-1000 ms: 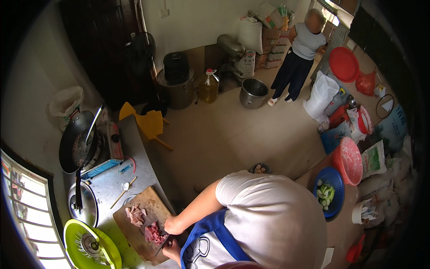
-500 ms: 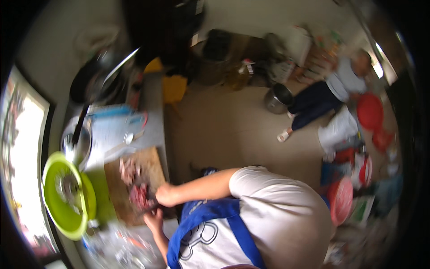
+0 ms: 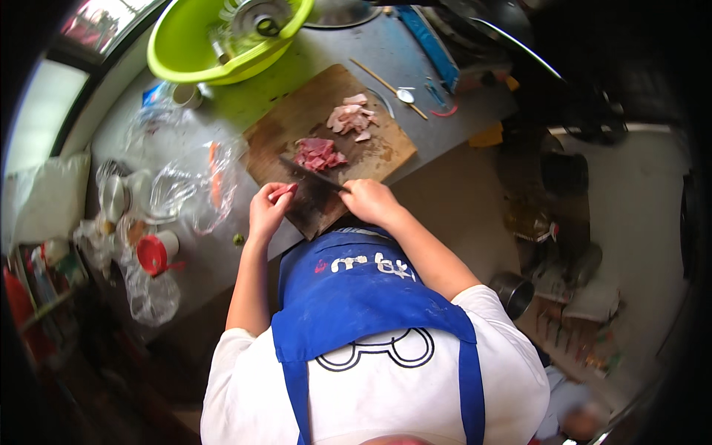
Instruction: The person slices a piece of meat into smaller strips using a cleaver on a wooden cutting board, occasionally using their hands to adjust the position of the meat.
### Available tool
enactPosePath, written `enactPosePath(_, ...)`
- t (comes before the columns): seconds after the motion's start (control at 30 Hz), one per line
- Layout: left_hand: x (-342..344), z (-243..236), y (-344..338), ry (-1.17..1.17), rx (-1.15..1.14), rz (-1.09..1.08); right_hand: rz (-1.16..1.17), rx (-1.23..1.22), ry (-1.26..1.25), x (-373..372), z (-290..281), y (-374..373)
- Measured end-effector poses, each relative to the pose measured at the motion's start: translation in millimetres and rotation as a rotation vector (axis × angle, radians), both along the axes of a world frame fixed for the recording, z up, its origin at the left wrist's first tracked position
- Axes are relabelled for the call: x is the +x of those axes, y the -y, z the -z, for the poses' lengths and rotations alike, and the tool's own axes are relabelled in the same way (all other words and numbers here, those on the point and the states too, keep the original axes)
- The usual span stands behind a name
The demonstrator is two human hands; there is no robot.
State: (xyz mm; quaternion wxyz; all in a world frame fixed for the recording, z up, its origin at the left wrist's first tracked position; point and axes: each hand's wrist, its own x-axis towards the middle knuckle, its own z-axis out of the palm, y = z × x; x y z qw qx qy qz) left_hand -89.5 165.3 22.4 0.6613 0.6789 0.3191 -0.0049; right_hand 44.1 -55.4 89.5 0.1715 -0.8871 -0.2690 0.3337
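A wooden cutting board [image 3: 386, 144] lies on the metal counter in front of me. On it sit a pile of cut red meat [image 3: 317, 154] and, farther off, a pile of pale pink pieces of meat [image 3: 351, 117]. My right hand [image 3: 368, 200] is closed round the handle of a kitchen knife [image 3: 315, 176], whose dark blade points left along the near edge of the red pile. At the board's near left edge, my left hand [image 3: 268, 208] pinches a small piece of red meat [image 3: 284, 192] between its fingertips, apart from the blade.
Beyond the board at left stands a lime-green basin [image 3: 200, 70] with a strainer inside. Clear plastic bags [image 3: 174, 185] and a red-lidded jar [image 3: 154, 252] crowd the left. A long stick and white spoon [image 3: 404, 96] lie behind the board. A metal pot [image 3: 512, 293] stands at right.
My view has swung round so the board now lies straight ahead. My left hand has lifted away from the knife with a meat piece; the right still holds the knife.
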Motion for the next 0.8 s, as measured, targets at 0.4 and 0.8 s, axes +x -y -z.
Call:
enactPosePath(0.4,18,-3,47,0.196,0.963,0.073,-0.116,0.118,0.026,25,-13,12)
enactPosePath(0.8,13,7,39,0.167,0.904,0.042,-0.138,0.131,0.057,-1,-20,23)
